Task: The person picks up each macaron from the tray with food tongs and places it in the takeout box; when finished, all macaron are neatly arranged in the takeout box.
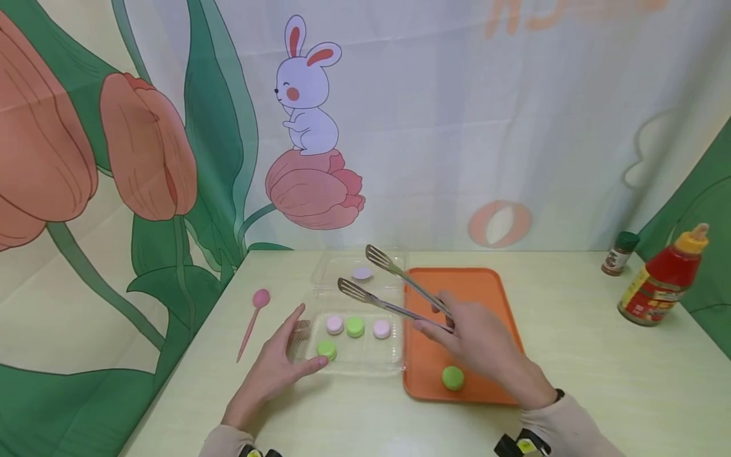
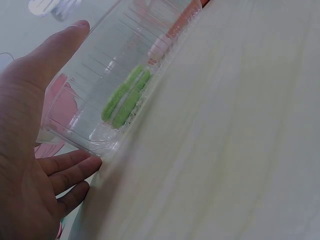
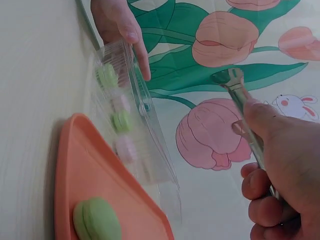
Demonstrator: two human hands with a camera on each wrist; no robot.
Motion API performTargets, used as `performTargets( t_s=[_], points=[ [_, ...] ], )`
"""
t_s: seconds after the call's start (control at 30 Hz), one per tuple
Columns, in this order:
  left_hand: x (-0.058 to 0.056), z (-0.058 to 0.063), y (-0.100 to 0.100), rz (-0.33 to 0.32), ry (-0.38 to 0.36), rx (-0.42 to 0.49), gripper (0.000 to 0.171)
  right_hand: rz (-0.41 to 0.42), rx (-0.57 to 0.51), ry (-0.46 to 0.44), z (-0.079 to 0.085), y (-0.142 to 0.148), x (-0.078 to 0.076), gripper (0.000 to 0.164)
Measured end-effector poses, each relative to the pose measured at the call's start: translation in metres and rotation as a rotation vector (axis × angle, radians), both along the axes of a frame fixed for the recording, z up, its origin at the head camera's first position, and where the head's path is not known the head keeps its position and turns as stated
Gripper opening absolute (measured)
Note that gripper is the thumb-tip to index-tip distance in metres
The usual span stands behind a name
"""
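Note:
A clear plastic clamshell box (image 1: pixel 365 367) lies with its lid (image 1: pixel 328 273) folded back. Inside are two pale pink macarons (image 1: pixel 381 329) and two green macarons (image 1: pixel 355 327). My left hand (image 1: pixel 276 368) rests at the box's left side, thumb over its near edge and fingers extended beside it. Metal tongs (image 1: pixel 400 310) are gripped in my right hand (image 1: pixel 485 339), above the box and the orange tray (image 1: pixel 422 387); their arms are spread, with nothing between the tips. One green macaron (image 1: pixel 453 378) sits near the tray's front edge, also seen as a green macaron (image 3: pixel 97 220) in the right wrist view.
A pink spoon (image 1: pixel 257 317) lies left of the box. On the far right stand a red sauce bottle (image 1: pixel 662 282) with a yellow cap and a small spice jar (image 1: pixel 619 255) with a green lid. A printed curtain (image 1: pixel 422 127) hangs behind the table.

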State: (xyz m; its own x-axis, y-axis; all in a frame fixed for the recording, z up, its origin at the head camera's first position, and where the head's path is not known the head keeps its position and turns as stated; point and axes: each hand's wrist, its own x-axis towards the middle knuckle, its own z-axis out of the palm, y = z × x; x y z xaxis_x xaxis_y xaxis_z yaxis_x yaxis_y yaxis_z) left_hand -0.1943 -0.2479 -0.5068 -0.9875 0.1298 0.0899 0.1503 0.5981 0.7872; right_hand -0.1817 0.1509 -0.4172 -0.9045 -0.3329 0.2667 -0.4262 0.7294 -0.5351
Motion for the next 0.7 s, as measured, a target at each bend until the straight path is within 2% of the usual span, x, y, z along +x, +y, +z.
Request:
performTargets(
  t_s=[0.17,0.4,0.7],
  points=[
    [0.0,0.001,0.0,-0.002,0.002,-0.002,0.12,-0.056,-0.064,0.038,-0.002,0.017,0.003,0.044],
    [0.0,0.003,0.002,-0.011,0.01,0.001,0.117,-0.117,-0.099,0.12,-0.005,0.043,0.01,0.038],
    [0.0,0.001,0.001,-0.005,0.001,-0.004,0.12,-0.196,-0.054,0.044,-0.015,0.073,0.018,0.049]
  ],
)
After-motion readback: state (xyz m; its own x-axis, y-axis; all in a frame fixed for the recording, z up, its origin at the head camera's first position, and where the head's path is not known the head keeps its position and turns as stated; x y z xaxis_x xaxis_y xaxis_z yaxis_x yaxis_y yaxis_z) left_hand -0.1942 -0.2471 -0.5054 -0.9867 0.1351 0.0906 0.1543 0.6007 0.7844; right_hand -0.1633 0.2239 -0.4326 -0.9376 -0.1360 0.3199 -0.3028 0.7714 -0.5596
